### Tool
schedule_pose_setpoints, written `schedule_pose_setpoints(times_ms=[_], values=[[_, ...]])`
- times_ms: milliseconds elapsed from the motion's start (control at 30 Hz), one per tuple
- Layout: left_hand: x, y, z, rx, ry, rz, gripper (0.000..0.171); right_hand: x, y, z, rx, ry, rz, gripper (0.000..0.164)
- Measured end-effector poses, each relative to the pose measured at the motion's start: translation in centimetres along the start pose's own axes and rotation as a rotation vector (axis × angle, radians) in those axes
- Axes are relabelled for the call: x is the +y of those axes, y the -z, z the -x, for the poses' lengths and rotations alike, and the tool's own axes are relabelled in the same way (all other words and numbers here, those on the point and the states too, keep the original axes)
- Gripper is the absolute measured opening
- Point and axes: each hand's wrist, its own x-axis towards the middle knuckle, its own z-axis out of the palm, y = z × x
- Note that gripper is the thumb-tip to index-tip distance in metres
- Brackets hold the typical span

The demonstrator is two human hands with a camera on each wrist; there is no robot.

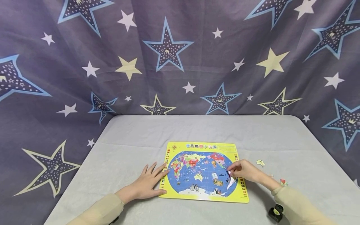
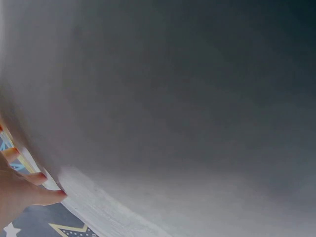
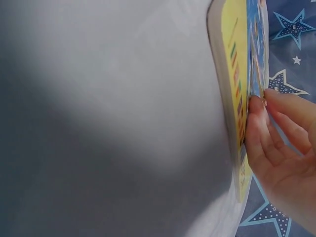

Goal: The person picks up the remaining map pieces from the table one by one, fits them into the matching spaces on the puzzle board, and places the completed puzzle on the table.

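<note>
A yellow-bordered world map puzzle board (image 1: 205, 200) with a blue ocean lies flat on the table. My left hand (image 1: 147, 182) rests with spread fingers on its left edge; the left wrist view catches only part of that hand (image 2: 24, 192). Over the right side of the map, my right hand (image 1: 244, 170) pinches a small puzzle piece (image 1: 230, 173) between thumb and fingertips, mostly hidden by them. Just below those fingertips is a white, South America-shaped spot (image 1: 231, 183). In the right wrist view the right hand (image 3: 284, 143) is close over the board's flag-lined border (image 3: 232, 64).
To the right of the board lie a loose Australia-shaped piece (image 1: 260, 163) and a red and green piece (image 1: 283, 182). Another small piece is partly covered by the right forearm. A grey cloth covers the table (image 1: 140, 131); a star-patterned curtain (image 1: 180, 78) hangs behind.
</note>
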Motion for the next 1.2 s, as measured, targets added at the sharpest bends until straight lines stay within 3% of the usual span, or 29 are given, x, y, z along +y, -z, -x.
schedule_pose_setpoints(times_ms=[200, 900, 1200], values=[[0.03, 0.03, -0.05, -0.004, 0.003, 0.003, 0.076, -0.26, -0.18, 0.17, 0.007, 0.004, -0.022, 0.019], [0.02, 0.03, -0.06, -0.012, 0.010, 0.005, 0.076, -0.10, -0.77, 0.75, 0.026, 0.083, 0.150, 0.015], [-0.06, -0.17, -0.12, -0.007, 0.007, -0.003, 0.076, 0.28, -0.41, 0.88, -0.031, 0.098, 0.102, 0.022]])
